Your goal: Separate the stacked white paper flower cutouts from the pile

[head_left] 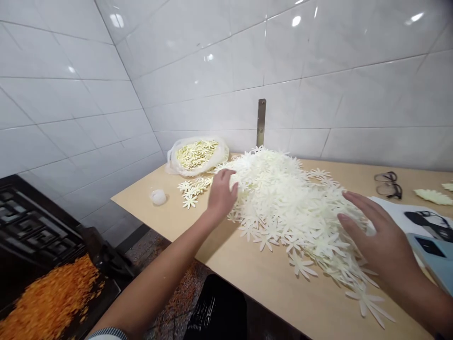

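A big heap of cream-white flower-shaped cutouts lies on a light wooden table. My left hand rests on the heap's left edge, fingers curled loosely onto the cutouts. My right hand hovers flat over the heap's right side, fingers stretched out and apart, holding nothing. A small cluster of cutouts lies apart, left of my left hand.
A clear plastic bag of yellowish cutouts sits at the back left by the tiled wall. A small white cup stands near the table's left corner. Glasses, a phone and papers lie at right. Orange bits fill a dark tray below left.
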`<state>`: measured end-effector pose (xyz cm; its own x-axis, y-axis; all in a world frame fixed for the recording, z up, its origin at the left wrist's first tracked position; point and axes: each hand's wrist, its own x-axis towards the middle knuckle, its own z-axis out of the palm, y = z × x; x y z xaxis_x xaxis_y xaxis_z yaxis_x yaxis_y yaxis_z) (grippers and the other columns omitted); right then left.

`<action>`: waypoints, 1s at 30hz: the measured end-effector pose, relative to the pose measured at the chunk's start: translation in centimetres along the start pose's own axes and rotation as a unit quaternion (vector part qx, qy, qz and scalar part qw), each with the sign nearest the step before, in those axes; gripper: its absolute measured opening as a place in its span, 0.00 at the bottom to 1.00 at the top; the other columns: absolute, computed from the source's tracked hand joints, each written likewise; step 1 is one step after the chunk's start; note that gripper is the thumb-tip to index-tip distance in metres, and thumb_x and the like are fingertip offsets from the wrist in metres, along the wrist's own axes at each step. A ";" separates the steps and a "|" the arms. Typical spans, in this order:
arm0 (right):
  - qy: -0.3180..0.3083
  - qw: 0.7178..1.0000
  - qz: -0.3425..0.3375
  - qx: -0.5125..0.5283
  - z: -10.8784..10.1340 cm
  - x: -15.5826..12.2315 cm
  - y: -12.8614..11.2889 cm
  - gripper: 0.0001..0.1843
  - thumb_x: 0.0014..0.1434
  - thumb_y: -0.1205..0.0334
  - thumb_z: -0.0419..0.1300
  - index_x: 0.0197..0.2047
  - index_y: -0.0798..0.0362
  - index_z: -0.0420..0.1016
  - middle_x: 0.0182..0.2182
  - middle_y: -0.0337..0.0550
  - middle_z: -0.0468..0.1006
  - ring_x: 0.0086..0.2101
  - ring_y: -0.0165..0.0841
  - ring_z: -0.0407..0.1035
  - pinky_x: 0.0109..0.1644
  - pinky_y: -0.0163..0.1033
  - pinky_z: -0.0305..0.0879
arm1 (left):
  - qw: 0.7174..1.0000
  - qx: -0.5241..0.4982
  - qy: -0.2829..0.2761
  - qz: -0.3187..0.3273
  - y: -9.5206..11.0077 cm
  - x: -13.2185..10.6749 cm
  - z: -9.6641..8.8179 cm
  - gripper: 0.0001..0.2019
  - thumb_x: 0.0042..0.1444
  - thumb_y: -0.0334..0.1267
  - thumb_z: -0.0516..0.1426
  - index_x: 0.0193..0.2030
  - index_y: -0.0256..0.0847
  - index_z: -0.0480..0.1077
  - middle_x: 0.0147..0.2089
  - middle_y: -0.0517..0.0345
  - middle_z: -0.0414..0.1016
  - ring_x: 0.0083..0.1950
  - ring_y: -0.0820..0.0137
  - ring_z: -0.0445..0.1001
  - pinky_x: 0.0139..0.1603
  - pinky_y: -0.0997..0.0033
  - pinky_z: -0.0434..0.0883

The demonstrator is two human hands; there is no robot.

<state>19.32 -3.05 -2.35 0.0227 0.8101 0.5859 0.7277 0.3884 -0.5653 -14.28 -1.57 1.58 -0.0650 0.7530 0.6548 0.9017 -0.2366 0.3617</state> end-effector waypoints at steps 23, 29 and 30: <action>-0.029 0.998 0.019 0.048 0.2 -0.5 -0.4 0.14 0.61 0.47 0.54 0.47 0.37 0.74 0.53 0.39 0.76 0.55 0.46 0.69 0.60 0.55 0.62 | 0.952 -0.007 -0.029 -0.304 -8.5 -10.4 -9.0 0.20 0.56 0.53 0.54 0.46 0.40 0.74 0.42 0.51 0.80 0.41 0.60 0.76 0.39 0.66 0.69; 0.006 0.999 -0.026 0.044 -0.1 -0.8 -1.2 0.13 0.61 0.50 0.55 0.47 0.40 0.74 0.50 0.39 0.77 0.54 0.45 0.70 0.59 0.53 0.65 | 0.957 -0.116 -0.038 -0.264 -3.4 -9.5 -8.4 0.17 0.56 0.51 0.57 0.42 0.40 0.75 0.40 0.53 0.80 0.40 0.64 0.76 0.39 0.69 0.70; 0.013 0.998 -0.049 0.045 -0.2 -0.9 -1.4 0.13 0.62 0.51 0.55 0.47 0.41 0.75 0.49 0.41 0.77 0.53 0.45 0.70 0.58 0.52 0.66 | 0.960 -0.139 -0.052 -0.238 -2.1 -9.3 -8.1 0.16 0.57 0.50 0.57 0.42 0.40 0.75 0.39 0.54 0.79 0.40 0.65 0.76 0.40 0.69 0.70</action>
<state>18.43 -4.44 -1.99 -0.0263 0.7552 0.6550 0.6632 0.5035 -0.5538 -19.09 -13.03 0.14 -0.3857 0.8705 0.3058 0.6302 0.0065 0.7764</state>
